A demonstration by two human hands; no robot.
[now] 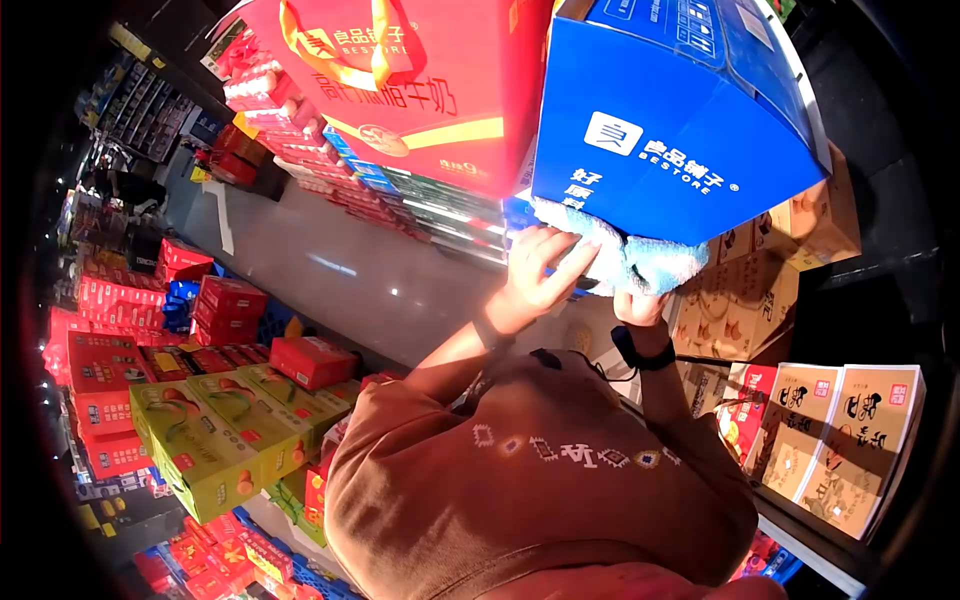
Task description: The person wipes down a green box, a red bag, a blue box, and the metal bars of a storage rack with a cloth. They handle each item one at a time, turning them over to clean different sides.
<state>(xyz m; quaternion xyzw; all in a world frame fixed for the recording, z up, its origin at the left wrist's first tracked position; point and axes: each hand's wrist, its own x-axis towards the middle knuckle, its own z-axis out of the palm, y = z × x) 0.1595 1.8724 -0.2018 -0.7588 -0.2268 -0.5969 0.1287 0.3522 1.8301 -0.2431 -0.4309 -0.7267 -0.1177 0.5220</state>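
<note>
A fluffy light-blue and white cloth (650, 264) is bunched against the lower edge of a large blue BESTORE carton (665, 120). My left hand (538, 268) grips the cloth's left end, fingers curled over it. Under the right part of the cloth is my right hand (640, 308), closed on it, its fingers mostly hidden by the fabric. A dark watch (645, 347) circles my right wrist. Left of the blue carton stands a red BESTORE gift box (430, 90) with a yellow ribbon handle (335, 65).
Stacked red and green packs (440, 205) stand below the red gift box. Tan cartons (740, 300) and white-edged tan boxes (850, 440) are on the right. Green fruit-print boxes (215, 435) and red boxes (310, 362) fill the left. A shiny floor (340, 260) runs between the displays.
</note>
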